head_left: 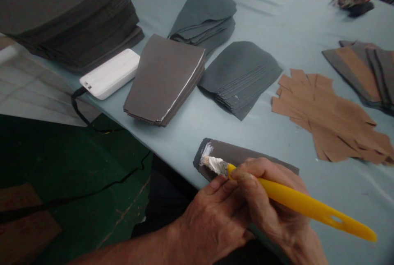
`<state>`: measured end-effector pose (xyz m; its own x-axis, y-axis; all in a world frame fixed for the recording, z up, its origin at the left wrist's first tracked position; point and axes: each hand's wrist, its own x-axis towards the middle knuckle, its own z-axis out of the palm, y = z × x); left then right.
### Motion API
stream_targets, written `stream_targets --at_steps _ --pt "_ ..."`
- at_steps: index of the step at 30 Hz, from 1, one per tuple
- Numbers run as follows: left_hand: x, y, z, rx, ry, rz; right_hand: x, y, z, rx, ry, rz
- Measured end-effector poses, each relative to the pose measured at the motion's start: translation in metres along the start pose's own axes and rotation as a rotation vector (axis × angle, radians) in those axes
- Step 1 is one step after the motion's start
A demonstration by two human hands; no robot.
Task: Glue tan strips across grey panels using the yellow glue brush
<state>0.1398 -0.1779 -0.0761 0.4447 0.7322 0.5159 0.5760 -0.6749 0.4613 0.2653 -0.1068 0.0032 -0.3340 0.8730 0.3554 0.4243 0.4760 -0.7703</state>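
Note:
A long dark grey-brown piece point(246, 153) of sheet material lies near the table's front edge, with a white paste smear at its left end. My right hand point(277, 203) is closed round the yellow handle of a brush point(308, 203). White paste coats the bristles, and their tip touches the smeared end of the piece. Just in front of it, my left hand point(212, 215) presses on the near edge of the piece with its fingers bent close together. The left thumb is hidden, and part of the piece lies under both hands.
Stacked brown-grey panels point(164, 78) lie beyond, beside a white power bank-like box point(111, 74) with a black cable. Bluish-grey cut pieces point(240, 72), tan strips point(335, 117) and a tall dark stack point(76, 22) surround them. The table edge point(154, 150) drops to a green floor.

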Motion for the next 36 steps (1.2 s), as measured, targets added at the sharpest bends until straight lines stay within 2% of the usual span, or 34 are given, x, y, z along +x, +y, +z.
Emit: stream_targets --at_steps 7,15,19,24,29,36 --pt "0.001 -0.001 0.000 0.000 -0.023 0.032 -0.004 0.002 0.004 -0.031 -0.062 0.008" --pt "-0.003 0.000 -0.001 -0.018 -0.058 -0.011 -0.010 0.005 -0.003 -0.106 0.067 0.053" --pt "0.001 -0.001 -0.006 -0.007 -0.100 -0.018 -0.019 0.013 0.000 -0.087 0.177 0.185" --pt "0.003 -0.002 -0.009 -0.015 -0.111 -0.012 -0.016 0.015 0.013 0.169 0.298 0.388" --pt "0.002 -0.002 -0.006 -0.058 -0.116 0.000 0.000 0.010 0.024 0.269 0.321 0.471" --pt "0.004 -0.002 -0.011 -0.001 -0.140 -0.005 -0.001 0.005 0.019 0.206 0.374 0.543"
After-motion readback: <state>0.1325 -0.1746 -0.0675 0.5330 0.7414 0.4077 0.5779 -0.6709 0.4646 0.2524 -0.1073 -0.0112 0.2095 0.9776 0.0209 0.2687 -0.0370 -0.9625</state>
